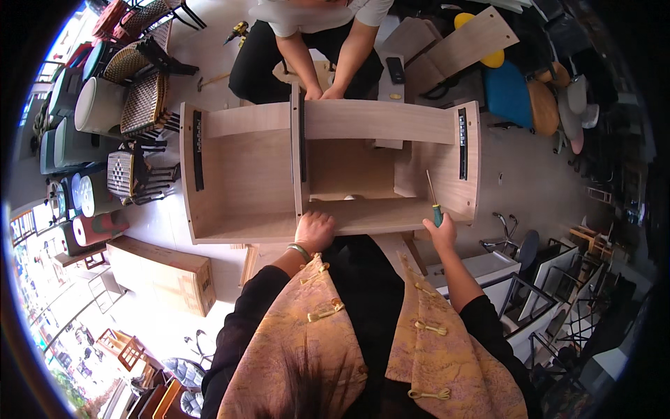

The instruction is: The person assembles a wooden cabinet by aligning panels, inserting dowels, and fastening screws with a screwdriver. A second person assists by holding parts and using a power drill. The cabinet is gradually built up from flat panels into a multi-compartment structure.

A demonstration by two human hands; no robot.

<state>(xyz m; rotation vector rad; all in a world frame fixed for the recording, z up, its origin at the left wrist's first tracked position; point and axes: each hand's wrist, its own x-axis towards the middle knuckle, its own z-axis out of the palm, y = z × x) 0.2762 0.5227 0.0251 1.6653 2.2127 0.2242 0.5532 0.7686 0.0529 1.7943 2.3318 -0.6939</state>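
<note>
A light wood-grain cabinet frame [244,160] lies before me, split by a middle divider [296,153]. My left hand [315,232], a green bangle at its wrist, is closed over the near edge where the divider meets the near panel [377,215]. In my right hand [441,232] is a screwdriver [430,188] with a green handle, its thin shaft angled up over the right compartment. Black drawer slides run along the left side panel [198,150], the divider and the right side panel [463,143]. Across from me, a person's hands [326,93] touch the frame's far side by the divider.
Stacked chairs [143,98] crowd the left, above a long cardboard box [164,272]. Loose boards [467,45], a black phone [395,70] and a blue chair [508,91] are at the far right. A yellow drill [237,32] and a hammer [211,82] lie far left.
</note>
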